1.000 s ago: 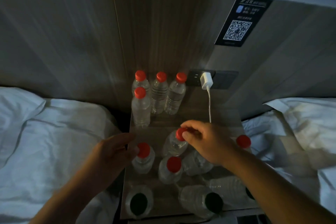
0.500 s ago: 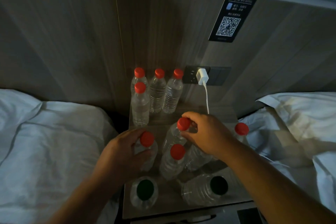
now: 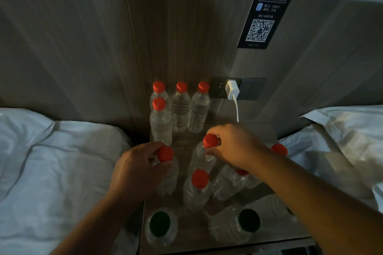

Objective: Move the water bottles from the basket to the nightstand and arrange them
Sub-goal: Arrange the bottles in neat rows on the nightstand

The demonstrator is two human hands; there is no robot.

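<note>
Two bare hands reach over a narrow wood-grain nightstand surface (image 3: 192,232) that sits between two beds in dim light. Your left hand (image 3: 138,170) comes in from the lower left, with fingers and thumb curled round the neck of a clear plastic water bottle with a red cap (image 3: 165,154). This bottle stands near the surface's left edge. Your right hand (image 3: 238,147) reaches in from the lower right, palm down, and its fingertips pinch the red cap of a second clear bottle (image 3: 204,159) near the middle.

Nine red-capped bottles are on the surface:
- a back row of three (image 3: 181,107) against the wooden wall panel
- a fourth bottle (image 3: 160,124) just in front of the row's left end
- the two in your hands
- a middle bottle (image 3: 196,190) nearer to you
- a bottle under your right wrist (image 3: 227,184), partly hidden
- a far-right bottle (image 3: 279,149) beyond your forearm

Two dark-green-capped bottles (image 3: 159,224) stand at the front edge.

A white charger plug (image 3: 232,90) sits in the wall socket. White bedding (image 3: 51,161) lies on either side.
</note>
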